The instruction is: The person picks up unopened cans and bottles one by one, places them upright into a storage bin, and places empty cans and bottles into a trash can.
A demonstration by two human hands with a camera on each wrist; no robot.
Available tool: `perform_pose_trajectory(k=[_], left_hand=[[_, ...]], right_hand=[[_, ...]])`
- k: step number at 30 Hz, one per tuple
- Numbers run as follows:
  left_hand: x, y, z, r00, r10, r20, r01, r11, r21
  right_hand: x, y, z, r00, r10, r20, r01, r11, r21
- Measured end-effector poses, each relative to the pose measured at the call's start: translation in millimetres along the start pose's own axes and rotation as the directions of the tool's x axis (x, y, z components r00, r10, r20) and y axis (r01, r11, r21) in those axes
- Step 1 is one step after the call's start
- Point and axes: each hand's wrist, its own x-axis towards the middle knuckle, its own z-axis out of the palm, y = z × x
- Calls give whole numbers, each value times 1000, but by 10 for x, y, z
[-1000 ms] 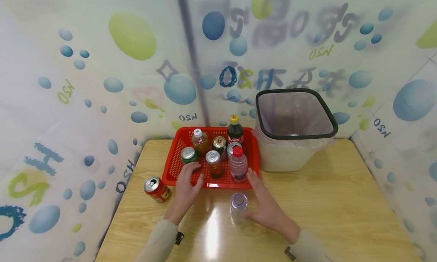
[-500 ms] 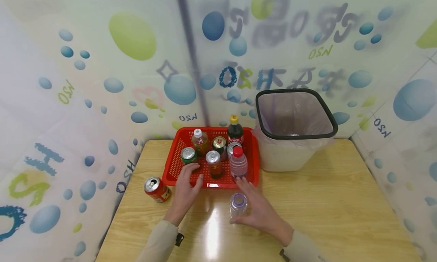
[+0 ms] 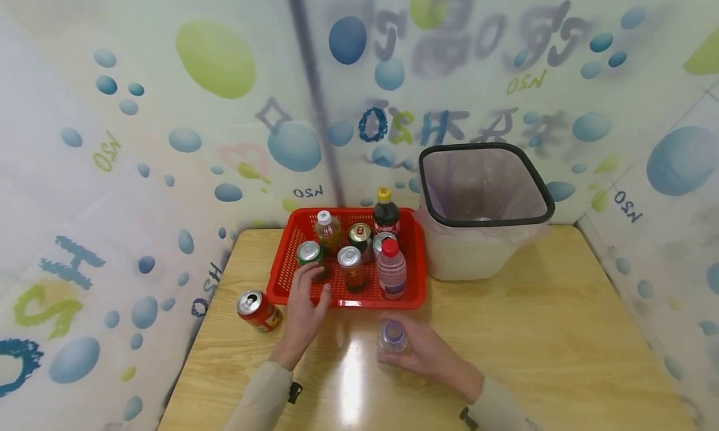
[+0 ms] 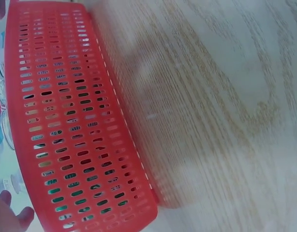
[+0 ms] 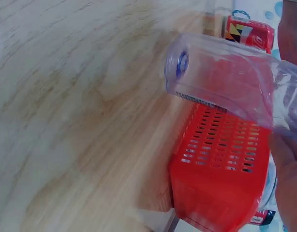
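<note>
My right hand (image 3: 424, 353) grips a clear, capless plastic bottle (image 3: 391, 338) in front of the red basket (image 3: 351, 304), its thumb on the near side and fingers behind. In the right wrist view the see-through bottle (image 5: 221, 79) crosses in front of the basket, fingers at its upper part. Over the basket's front left rim reaches my left hand (image 3: 303, 312), fingers loosely bent beside a green can (image 3: 310, 254) and holding nothing. Only fingertips (image 4: 8, 212) of it show in the left wrist view, next to the basket wall (image 4: 76, 121).
Inside the basket stand a red-capped bottle (image 3: 391, 270), an orange-red can (image 3: 351, 270), a cola bottle (image 3: 386, 216), a white-capped bottle (image 3: 328, 230) and other cans. An opened red can (image 3: 259, 310) is left of it. A lined bin (image 3: 477, 250) stands to the right.
My right hand has moved left from beside the clear bottle and taken hold of it; the bottle has barely shifted. The left hand stays almost where it was.
</note>
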Motion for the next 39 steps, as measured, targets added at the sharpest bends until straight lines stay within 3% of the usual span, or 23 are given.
perform_pose_trajectory(k=[4,11,16,21,25,28,31,35,39], left_hand=[[19,6,16,1000,1,0,-1,1000,6],[63,30,68,1000,10,-2,-10,1000,-2],[68,53,81,1000,0,12,1,999,-42],[45,65,93,1000,-3,22,5,997,-79],[32,53,116,1000,12,11,-11,997,-77],[28,41,120,1000,15,14,-14,997,-82],[30,40,117,1000,20,21,-18,996,-82],[28,50,119,999,19,27,-16,996,-84],[34,55,125,999,34,10,-32,995,-90]], right_hand=[[-32,-9,-96,999,49,7,-49,998,41],[-60,-101,-438,994,95,-60,-93,995,28],[-95,-229,-769,975,108,-193,-124,989,-77],[-114,-392,-1161,927,46,-372,-92,990,-108],[-62,-525,-1501,878,-87,-471,59,996,-74],[6,-649,-1753,823,-178,-539,146,984,-103],[100,-810,-1979,766,-214,-607,204,975,-86],[271,-1033,-2218,674,-209,-709,275,961,-23],[444,-1124,-2420,580,-196,-791,239,969,-64]])
